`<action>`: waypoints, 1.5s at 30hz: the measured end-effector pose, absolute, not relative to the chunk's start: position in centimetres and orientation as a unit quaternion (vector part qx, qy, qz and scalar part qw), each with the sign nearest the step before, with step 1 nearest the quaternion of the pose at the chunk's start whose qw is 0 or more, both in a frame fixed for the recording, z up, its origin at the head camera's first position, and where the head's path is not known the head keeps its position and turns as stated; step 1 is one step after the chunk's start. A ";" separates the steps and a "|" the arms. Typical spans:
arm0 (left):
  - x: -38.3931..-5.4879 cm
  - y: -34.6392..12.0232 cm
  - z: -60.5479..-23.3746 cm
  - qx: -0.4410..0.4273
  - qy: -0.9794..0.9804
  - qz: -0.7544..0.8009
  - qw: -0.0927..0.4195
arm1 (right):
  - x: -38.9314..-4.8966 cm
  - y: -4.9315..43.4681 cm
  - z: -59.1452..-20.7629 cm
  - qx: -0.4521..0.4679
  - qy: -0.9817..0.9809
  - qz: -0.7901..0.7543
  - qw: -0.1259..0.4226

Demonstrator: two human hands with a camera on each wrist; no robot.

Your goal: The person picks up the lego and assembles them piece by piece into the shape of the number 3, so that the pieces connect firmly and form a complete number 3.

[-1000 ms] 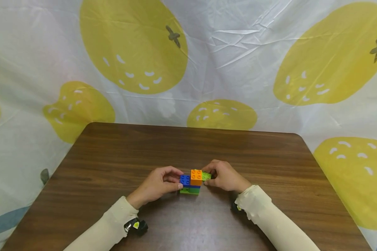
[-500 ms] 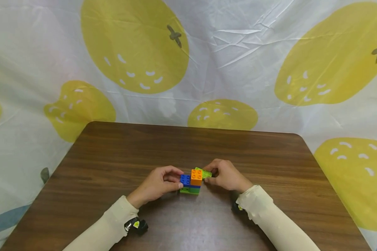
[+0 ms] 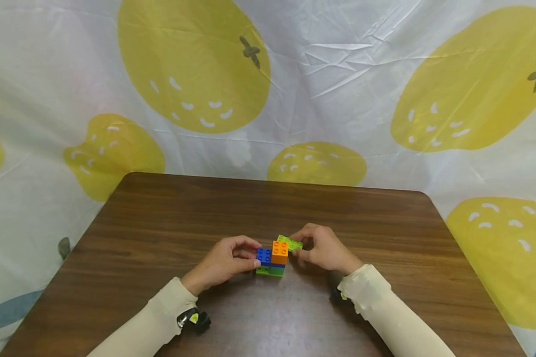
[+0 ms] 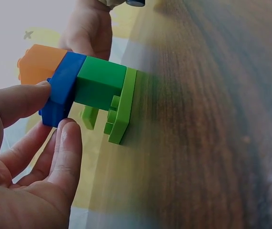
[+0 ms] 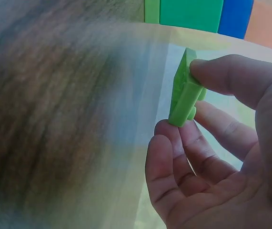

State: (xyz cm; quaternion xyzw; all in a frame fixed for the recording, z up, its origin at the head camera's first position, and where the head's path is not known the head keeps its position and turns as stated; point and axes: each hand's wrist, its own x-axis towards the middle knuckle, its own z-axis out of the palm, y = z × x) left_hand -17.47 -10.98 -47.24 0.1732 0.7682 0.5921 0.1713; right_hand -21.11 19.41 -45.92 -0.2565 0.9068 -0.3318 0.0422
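Note:
A small stack of toy building bricks is near the middle of the table (image 3: 196, 208). It has a flat lime-green brick (image 4: 125, 107) at the bottom, a dark green brick (image 4: 100, 81) above it, then a blue brick (image 4: 66, 81) and an orange brick (image 3: 280, 252) on top. My left hand (image 3: 223, 259) pinches the blue brick between thumb and fingers. Just behind the stack, my right hand (image 3: 326, 249) pinches a second flat lime-green brick (image 5: 186, 93) by its ends. This brick appears apart from the stack in the right wrist view.
A white cloth (image 3: 330, 89) printed with yellow fruit hangs behind the table's far edge. Both sleeves (image 3: 372, 290) rest low over the table, with a dark device (image 3: 194, 320) strapped at the left wrist.
My right hand has shifted slightly away from me with the flat lime-green brick, which shows more behind the orange brick now. The left hand and the stack stay almost still.

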 end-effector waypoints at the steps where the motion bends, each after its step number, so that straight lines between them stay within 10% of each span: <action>1: -17.5 -11.0 -47.2 0.173 0.767 0.593 0.172 | -21.1 19.4 -45.9 -0.257 0.907 -0.332 0.040; 45: -17.4 -10.8 -47.0 0.176 0.767 0.593 0.172 | -19.5 20.2 -42.2 -0.253 0.892 -0.374 -0.009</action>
